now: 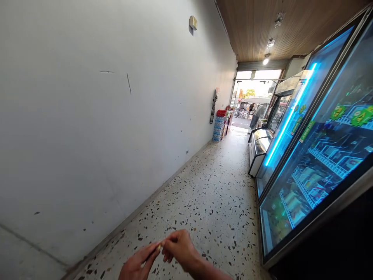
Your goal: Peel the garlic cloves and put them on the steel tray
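Head view: left hand [140,262] and right hand [182,249] tightly pinch a pale speck [158,247] (green stickers' [361,116] lettering illegible).

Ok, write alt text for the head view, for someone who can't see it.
A person's left hand and right hand meet above a speckled floor, anything between them too small to identify. A white wall runs along the left, lit glass-door fridges the right, a street beyond.

1. Terrazzo floor [215,202]: below the fingers [175,235].
2. White wall [101,136]: left of the fingers.
3. Glass-door refrigerator [316,151], lit blue: right of the fingers.
4. Display freezer [258,153]: ahead of the fingers, beyond the refrigerator.
5. Stacked packs [219,127]: ahead of the fingers, beside the wall.
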`<act>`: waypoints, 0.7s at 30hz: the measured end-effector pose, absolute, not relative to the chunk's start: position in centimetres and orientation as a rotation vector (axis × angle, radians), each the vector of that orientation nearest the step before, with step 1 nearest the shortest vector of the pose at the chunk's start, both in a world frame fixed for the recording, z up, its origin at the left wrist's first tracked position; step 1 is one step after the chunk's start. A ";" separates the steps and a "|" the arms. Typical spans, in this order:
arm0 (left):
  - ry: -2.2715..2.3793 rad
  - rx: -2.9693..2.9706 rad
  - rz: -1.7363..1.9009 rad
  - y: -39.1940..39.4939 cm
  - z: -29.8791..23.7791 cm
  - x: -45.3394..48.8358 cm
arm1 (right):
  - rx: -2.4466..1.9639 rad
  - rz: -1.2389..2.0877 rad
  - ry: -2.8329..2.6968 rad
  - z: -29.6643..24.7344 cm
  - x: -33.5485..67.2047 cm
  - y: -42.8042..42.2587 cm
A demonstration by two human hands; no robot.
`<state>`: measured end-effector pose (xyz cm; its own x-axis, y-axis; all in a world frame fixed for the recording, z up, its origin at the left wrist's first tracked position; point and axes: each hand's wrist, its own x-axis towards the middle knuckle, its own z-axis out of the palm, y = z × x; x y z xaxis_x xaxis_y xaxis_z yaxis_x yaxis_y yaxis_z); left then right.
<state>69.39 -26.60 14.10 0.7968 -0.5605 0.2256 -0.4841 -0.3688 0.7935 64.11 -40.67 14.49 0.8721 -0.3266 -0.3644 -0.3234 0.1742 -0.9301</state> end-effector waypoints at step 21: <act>-1.223 1.971 0.329 -24.3 14.5 74.0 | -1.637 -0.193 0.546 17.0 66.8 -38.0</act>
<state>73.97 -24.33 14.53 0.5043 -0.6448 0.5745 -0.8460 -0.2355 0.4784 66.80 -38.01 17.05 0.8702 -0.4553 -0.1883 -0.2359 -0.0494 -0.9705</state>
